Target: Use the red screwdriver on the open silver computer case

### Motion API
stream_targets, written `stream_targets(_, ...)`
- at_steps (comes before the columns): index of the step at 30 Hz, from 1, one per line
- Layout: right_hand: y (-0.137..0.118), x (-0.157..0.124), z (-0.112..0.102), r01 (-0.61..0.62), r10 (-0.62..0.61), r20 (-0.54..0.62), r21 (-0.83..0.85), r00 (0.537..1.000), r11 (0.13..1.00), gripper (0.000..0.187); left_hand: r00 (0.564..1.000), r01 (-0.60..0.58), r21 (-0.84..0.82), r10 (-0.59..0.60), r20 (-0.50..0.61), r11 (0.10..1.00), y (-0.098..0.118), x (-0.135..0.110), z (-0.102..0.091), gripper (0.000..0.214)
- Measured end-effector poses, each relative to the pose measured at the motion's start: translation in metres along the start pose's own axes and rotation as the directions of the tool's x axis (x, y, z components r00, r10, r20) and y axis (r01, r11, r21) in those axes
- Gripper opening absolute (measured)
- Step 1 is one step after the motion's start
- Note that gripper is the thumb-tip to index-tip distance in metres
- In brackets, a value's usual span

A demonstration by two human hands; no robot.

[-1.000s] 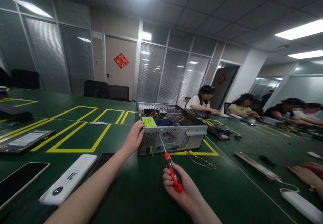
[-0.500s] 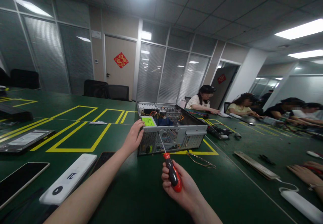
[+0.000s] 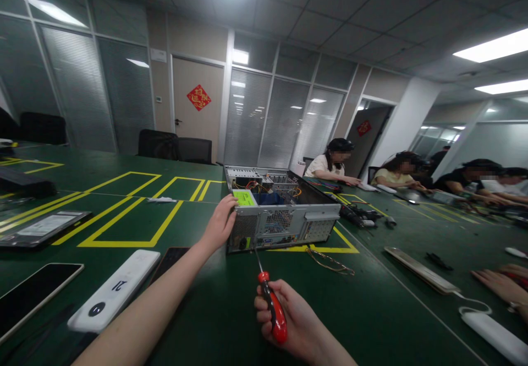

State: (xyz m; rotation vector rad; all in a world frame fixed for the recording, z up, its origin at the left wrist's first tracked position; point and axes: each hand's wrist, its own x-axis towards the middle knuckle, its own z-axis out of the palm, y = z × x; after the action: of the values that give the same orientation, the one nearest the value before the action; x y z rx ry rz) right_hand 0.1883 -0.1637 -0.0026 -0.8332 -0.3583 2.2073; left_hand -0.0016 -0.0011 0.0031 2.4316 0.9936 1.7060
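Note:
An open grey computer case (image 3: 284,225) lies on the green table (image 3: 231,300), its rear panel facing me. My left hand (image 3: 220,225) grips the case's near left corner, beside the yellow-green label on the power supply (image 3: 244,198). My right hand (image 3: 289,319) is closed round a red and black screwdriver (image 3: 270,305). The screwdriver's shaft points up toward the bottom edge of the rear panel, its tip just short of the case.
A white power bank (image 3: 115,291), a dark phone (image 3: 35,294) and a flat panel (image 3: 43,227) lie at the left. A pair of glasses (image 3: 330,260) lies right of the case. Another person's hand (image 3: 501,286) rests at the right edge, with several seated people beyond.
My right hand has drawn the screwdriver back toward me and to the left, so its tip has left the rear panel. My left hand has stayed on the case.

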Motion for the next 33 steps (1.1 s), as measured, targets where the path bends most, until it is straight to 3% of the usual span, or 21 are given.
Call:
stream_targets(4,0.004,0.010,-0.009,-0.096,0.100,-0.064,0.052,0.993,0.994,0.020,1.000,-0.018,-0.002,0.018,-0.012,1.000,-0.002,0.000,0.001,0.026)
stream_targets(19,-0.002,0.016,-0.015,-0.032,0.034,-0.109,0.017,0.993,0.999,0.020,1.000,-0.014,0.009,0.014,-0.006,1.000,0.000,0.001,0.001,0.025)
stream_targets(33,-0.004,0.018,-0.018,-0.054,0.050,-0.145,-0.021,0.988,0.998,0.022,1.000,-0.011,0.003,0.011,-0.005,1.000,0.000,0.001,0.001,0.024)
